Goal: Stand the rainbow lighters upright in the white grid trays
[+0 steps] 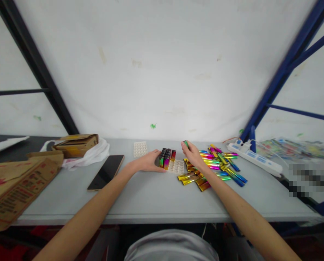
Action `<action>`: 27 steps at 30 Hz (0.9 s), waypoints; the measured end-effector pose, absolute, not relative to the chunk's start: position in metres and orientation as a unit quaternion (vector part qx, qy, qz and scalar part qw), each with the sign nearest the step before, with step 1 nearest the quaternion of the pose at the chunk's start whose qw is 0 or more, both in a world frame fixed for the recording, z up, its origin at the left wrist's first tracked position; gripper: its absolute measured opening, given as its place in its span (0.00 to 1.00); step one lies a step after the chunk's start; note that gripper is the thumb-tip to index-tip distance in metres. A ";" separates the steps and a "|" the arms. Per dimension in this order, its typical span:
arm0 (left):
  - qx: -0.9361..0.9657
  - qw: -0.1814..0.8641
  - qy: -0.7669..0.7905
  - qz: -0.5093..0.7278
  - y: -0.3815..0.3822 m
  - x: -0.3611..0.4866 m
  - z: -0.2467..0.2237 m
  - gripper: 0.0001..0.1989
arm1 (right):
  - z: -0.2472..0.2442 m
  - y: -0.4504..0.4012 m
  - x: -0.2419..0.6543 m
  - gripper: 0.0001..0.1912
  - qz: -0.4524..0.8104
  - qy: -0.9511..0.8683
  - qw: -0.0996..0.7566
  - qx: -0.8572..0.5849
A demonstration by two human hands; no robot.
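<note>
Several shiny coloured cylinders with black tops (165,157) stand upright together at the left part of a white tray with round pockets (176,167). Around their left side curves my left hand (152,161), thumb and fingers touching the group. My right hand (191,153) is raised just right of the tray, its fingers closed on a small green item that shows only at its tip. Beneath and beyond my right forearm lies a loose pile of shiny gold, blue, pink and green tubes (189,179).
A second white pocketed tray (140,149) lies behind my left hand. Further left are a dark phone (106,172), a small cardboard box (76,145) on white plastic and a larger carton (23,185). A power strip (255,159) lies at the right.
</note>
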State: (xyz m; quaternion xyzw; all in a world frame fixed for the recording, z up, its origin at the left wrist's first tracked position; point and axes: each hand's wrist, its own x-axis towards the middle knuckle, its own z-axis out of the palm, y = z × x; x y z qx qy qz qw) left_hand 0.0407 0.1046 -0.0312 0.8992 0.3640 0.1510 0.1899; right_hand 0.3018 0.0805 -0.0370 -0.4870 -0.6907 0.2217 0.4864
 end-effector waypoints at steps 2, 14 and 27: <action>0.900 0.189 0.364 0.146 0.105 0.041 -0.031 0.39 | -0.035 0.076 0.298 0.26 0.176 -0.695 0.485 -0.500; 0.899 0.195 0.361 0.155 0.105 0.040 -0.032 0.38 | -0.035 0.070 0.284 0.17 0.138 -0.691 0.475 -0.527; 0.898 0.198 0.359 0.159 0.102 0.041 -0.028 0.38 | -0.034 0.068 0.285 0.22 0.105 -0.707 0.461 -0.525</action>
